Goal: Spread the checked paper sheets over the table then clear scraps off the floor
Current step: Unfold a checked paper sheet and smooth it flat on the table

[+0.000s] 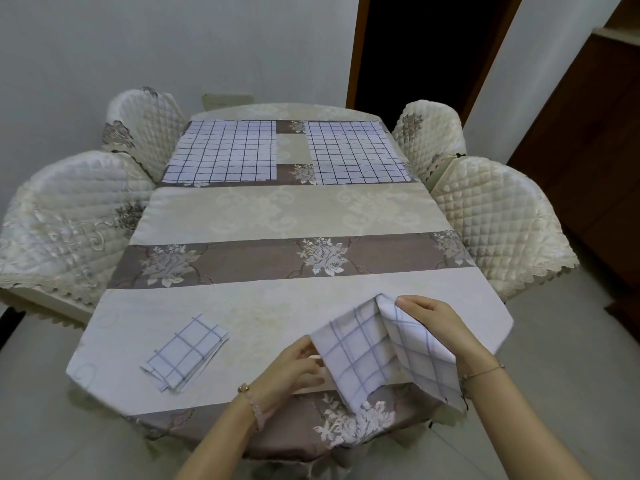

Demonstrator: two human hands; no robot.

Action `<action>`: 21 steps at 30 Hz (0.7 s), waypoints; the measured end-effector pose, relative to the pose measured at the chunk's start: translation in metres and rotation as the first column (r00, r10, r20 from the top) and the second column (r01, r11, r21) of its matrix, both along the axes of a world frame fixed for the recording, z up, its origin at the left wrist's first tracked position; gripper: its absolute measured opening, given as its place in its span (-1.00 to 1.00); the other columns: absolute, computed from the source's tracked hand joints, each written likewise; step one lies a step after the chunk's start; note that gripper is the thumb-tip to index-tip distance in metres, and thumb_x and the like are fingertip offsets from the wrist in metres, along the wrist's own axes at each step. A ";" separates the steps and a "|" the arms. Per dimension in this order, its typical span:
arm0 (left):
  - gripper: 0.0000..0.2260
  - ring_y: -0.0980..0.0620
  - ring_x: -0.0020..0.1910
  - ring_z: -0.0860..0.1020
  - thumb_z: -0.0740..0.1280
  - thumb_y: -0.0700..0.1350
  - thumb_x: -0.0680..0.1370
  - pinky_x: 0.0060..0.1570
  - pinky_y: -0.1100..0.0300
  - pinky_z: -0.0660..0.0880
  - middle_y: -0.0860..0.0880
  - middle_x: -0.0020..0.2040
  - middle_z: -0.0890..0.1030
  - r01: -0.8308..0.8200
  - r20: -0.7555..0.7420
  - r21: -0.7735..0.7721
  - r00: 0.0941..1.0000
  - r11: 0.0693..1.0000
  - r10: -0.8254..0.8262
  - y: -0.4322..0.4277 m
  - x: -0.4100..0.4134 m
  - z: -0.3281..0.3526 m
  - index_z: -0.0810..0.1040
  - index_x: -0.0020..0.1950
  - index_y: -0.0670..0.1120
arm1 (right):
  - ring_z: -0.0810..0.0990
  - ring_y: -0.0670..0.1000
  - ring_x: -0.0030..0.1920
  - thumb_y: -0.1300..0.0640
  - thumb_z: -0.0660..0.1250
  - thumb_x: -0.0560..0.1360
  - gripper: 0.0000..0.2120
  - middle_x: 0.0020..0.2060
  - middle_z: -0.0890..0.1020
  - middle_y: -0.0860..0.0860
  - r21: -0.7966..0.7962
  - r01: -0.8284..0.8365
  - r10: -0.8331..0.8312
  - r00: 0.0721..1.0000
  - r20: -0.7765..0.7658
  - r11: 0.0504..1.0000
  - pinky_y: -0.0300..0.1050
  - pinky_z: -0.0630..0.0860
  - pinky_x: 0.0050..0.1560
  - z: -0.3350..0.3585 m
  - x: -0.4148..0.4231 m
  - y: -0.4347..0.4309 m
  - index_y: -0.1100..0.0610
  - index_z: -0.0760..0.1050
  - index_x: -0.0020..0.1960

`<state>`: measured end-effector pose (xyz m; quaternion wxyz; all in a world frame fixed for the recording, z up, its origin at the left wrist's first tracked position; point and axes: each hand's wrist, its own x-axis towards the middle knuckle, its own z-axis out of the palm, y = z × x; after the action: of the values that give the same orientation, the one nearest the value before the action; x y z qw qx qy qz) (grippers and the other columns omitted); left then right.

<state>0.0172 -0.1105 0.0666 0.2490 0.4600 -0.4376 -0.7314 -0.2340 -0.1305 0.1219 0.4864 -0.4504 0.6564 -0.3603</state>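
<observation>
Two checked sheets lie flat at the far end of the table (277, 213), one on the left (221, 150) and one on the right (356, 152). A folded checked sheet (185, 353) rests near the front left. A partly unfolded checked sheet (384, 348) is lifted over the near right edge. My left hand (294, 368) pinches its left edge, fingers partly tucked behind the paper. My right hand (433, 320) grips its upper right fold from above.
Cream quilted chairs flank the table, two on the left (69, 230) and two on the right (495, 223). A dark doorway (426, 46) opens behind the table, and a brown cabinet (588, 133) stands at the right. Pale floor tiles (554, 375) surround the near end.
</observation>
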 end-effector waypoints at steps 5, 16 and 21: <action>-0.52 0.14 0.13 0.58 0.41 -0.17 0.34 0.01 0.24 0.54 0.08 0.19 0.57 0.045 -0.023 -0.059 0.999 0.997 -0.046 0.000 -0.007 -0.006 0.43 0.24 0.06 | 0.48 -0.26 -0.05 0.15 0.28 0.54 -0.81 0.00 0.55 -0.15 0.011 0.027 -0.028 0.997 0.070 1.000 -0.33 0.36 0.08 0.002 -0.002 0.001 0.09 0.53 0.14; -0.85 0.13 -0.26 0.59 0.27 -0.20 0.56 -0.23 0.26 0.53 0.07 -0.31 0.62 -0.182 0.097 -0.181 0.975 0.966 0.202 -0.007 -0.016 0.011 0.55 -0.20 -0.08 | 0.57 -0.06 -0.13 0.17 0.34 0.50 -0.87 0.01 0.65 0.12 -0.032 0.191 -0.193 0.959 -0.206 0.981 -0.28 0.45 -0.13 -0.015 -0.028 0.000 0.19 0.62 -0.02; -0.87 -0.01 -0.24 0.41 0.33 -0.18 0.52 -0.20 0.14 0.34 -0.10 -0.27 0.48 -0.329 0.037 -0.239 0.937 0.914 0.347 -0.009 -0.016 0.019 0.55 -0.22 -0.17 | 0.57 -0.04 -0.02 0.14 0.34 0.50 -0.83 -0.01 0.62 -0.06 -0.221 0.074 -0.162 0.897 -0.410 0.972 -0.29 0.44 -0.09 -0.009 0.000 0.014 0.08 0.55 0.09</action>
<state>0.0012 -0.1193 0.0859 0.4058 0.5251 -0.4425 -0.6032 -0.2337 -0.1170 0.1130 0.2609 -0.5237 0.7333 -0.3462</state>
